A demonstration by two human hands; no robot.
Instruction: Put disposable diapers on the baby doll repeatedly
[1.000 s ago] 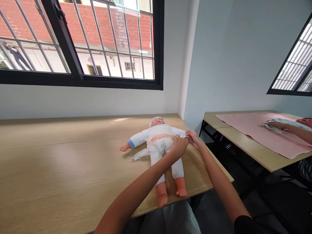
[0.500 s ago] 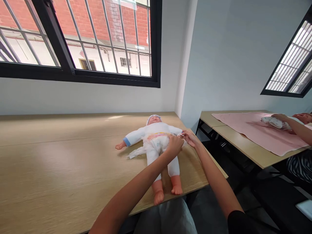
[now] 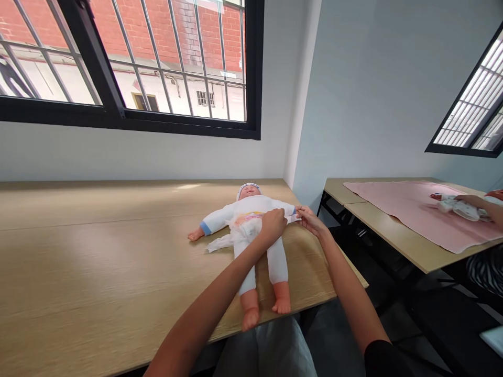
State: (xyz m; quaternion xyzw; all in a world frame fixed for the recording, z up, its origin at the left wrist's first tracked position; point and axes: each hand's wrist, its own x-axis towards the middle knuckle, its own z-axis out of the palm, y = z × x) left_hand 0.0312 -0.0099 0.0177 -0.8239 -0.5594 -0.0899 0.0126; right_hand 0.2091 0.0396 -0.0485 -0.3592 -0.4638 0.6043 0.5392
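A baby doll (image 3: 257, 203) in a white suit with blue cuffs lies on its back on the wooden table, feet toward me. Around its hips is a white diaper (image 3: 245, 230) with a coloured waistband; one side wing spreads out on the table at the left. My left hand (image 3: 274, 226) is curled over the diaper's right front, fingertips mostly hidden, and seems to press or hold it there. Stretched out beside it, the right side wing of the diaper is pinched at its end between the fingers of my right hand (image 3: 312, 221), close to the doll's cuff.
My wooden table (image 3: 98, 272) reaches along the wall under a barred window (image 3: 173, 63). To the right, across a gap, stands another table with a pink mat (image 3: 396, 204). There a co-worker's hand (image 3: 473, 201) touches another doll in white clothing.
My left hand has shifted left over the diaper's front, apart from my right hand. The side wing now shows stretched between them. The doll's legs have tilted slightly left.
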